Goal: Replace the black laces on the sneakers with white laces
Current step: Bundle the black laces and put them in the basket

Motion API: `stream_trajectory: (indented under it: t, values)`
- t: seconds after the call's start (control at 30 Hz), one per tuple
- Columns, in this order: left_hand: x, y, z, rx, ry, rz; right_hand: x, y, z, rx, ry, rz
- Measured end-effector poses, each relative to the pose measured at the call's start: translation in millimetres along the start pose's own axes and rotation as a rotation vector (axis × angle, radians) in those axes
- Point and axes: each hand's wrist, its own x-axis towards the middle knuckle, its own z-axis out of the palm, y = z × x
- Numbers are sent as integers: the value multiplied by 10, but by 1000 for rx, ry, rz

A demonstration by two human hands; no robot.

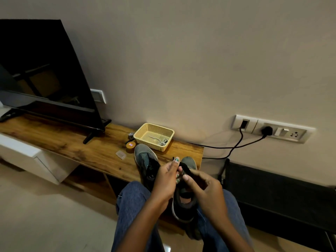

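Black lace (185, 169) pinched between fingers of left hand (166, 180) and right hand (205, 190), above sneaker (183, 202) on lap. Second sneaker (145, 159) on desk (72, 142). White lace (160, 140) in basket (143, 132).

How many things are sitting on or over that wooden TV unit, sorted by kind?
Sneakers: 2, the left sneaker on the wood, the right sneaker under the person's hands
Baskets: 1, the yellow basket
Televisions: 1, the TV
Small round tins: 1, the orange tin
Clear plastic cases: 1, the clear case
Total: 6
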Motion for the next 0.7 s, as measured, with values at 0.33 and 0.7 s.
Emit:
stream_trajectory:
  t: [0.33, 0.7]
  values:
    - [59, 33, -61, 29, 44, 17, 84, -54, -35, 503, 90, 380]
    - [197, -6, -84, 36, 65, -10, 315, 61, -179, 312, 138, 420]
